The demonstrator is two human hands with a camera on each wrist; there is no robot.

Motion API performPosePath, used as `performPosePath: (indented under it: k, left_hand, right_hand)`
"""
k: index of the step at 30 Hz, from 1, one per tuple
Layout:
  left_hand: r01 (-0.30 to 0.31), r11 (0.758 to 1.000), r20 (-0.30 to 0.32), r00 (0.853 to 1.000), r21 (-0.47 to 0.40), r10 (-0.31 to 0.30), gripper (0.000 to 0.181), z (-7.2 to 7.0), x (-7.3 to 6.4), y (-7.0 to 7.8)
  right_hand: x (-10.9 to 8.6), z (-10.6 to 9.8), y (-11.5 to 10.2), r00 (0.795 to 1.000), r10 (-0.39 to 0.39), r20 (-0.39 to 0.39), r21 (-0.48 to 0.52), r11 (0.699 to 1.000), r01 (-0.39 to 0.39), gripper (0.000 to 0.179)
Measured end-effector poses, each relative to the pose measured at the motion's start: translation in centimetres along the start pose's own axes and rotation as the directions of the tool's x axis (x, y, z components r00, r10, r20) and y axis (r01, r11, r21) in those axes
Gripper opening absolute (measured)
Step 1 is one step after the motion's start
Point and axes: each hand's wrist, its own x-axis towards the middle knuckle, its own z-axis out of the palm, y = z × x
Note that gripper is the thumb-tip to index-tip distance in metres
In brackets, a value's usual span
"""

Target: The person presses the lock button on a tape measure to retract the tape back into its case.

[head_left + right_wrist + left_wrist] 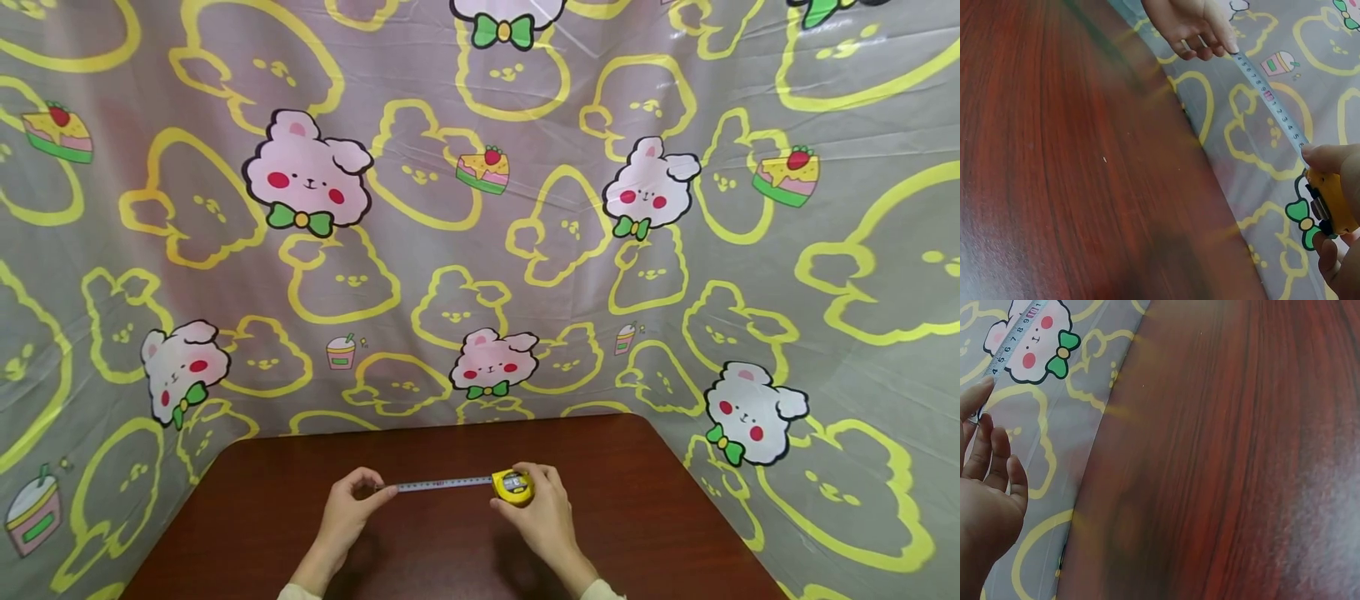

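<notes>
A yellow tape measure (514, 487) with a dark label is gripped in my right hand (546, 512), thumb on one side and fingers round the other. Its silvery blade (444, 483) stretches out to the left in a straight line above the table. At the free end, my left hand (347, 510) pinches the blade between thumb and forefinger, hiding the tip. Printed numbers and a red mark show along the blade (1272, 103) in the right wrist view. The left wrist view shows the other left fingers (999, 456) loosely bent below the pinch.
A dark red-brown wooden table (435, 558) lies beneath both hands. Behind it and along both sides hangs a grey curtain (420, 250) printed with yellow outlines, white bunny heads, cake slices and drinks. The table's far edge meets the curtain.
</notes>
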Motion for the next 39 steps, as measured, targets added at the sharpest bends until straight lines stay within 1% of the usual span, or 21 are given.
performPosePath:
  k: [5, 11, 17, 20, 24, 27, 36, 39]
  left_hand:
    - [-0.008, 1.0, 0.0, 1.0, -0.017, 0.008, 0.028, 0.5, -0.3, -0.2]
    - [-0.016, 0.999, 0.016, 1.0, -0.035, 0.016, 0.027, 1.0, -0.5, -0.5]
    - [-0.036, 0.998, -0.007, 0.999, -0.041, 0.036, 0.026, 1.6, -0.6, -0.3]
    - [-0.03, 0.998, -0.012, 0.999, -0.049, 0.029, 0.026, 1.9, -0.6, -0.2]
    - [-0.003, 0.998, -0.004, 1.0, -0.065, 0.003, 0.026, 2.4, -0.6, -0.3]
    - [0.006, 0.998, -0.001, 1.0, -0.065, -0.006, 0.026, 2.8, -0.6, -0.2]
    - [0.009, 1.0, -0.016, 1.0, -0.018, -0.009, 0.022, 4.2, -0.5, 0.4]
    - [0.006, 1.0, -0.006, 1.0, -0.025, -0.006, 0.022, 4.7, -0.4, 0.4]
  right_hand:
    - [-0.3, 0.5, -0.3, 1.0, -0.004, 0.005, -0.014, 1.0, 0.005, 0.061]
    - [-0.6, 0.9, -0.6, 1.0, 0.003, 0.02, -0.007, 1.0, -0.003, 0.061]
    - [-0.6, 1.1, -0.7, 1.0, 0.009, 0.023, -0.005, 1.0, -0.009, 0.061]
    - [-0.6, 1.2, -0.7, 1.0, 0.007, 0.022, -0.002, 1.0, -0.007, 0.061]
    - [-0.6, 1.4, -0.6, 1.0, 0.002, 0.029, 0.004, 1.0, -0.002, 0.061]
    - [-0.7, 1.6, -0.6, 1.0, -0.001, 0.027, 0.011, 1.0, 0.001, 0.061]
    - [-0.9, 2.0, -0.9, 1.0, 0.007, 0.019, 0.024, 1.0, -0.007, 0.062]
    - [-0.8, 2.1, -1.2, 1.0, 0.013, 0.018, 0.027, 1.0, -0.013, 0.061]
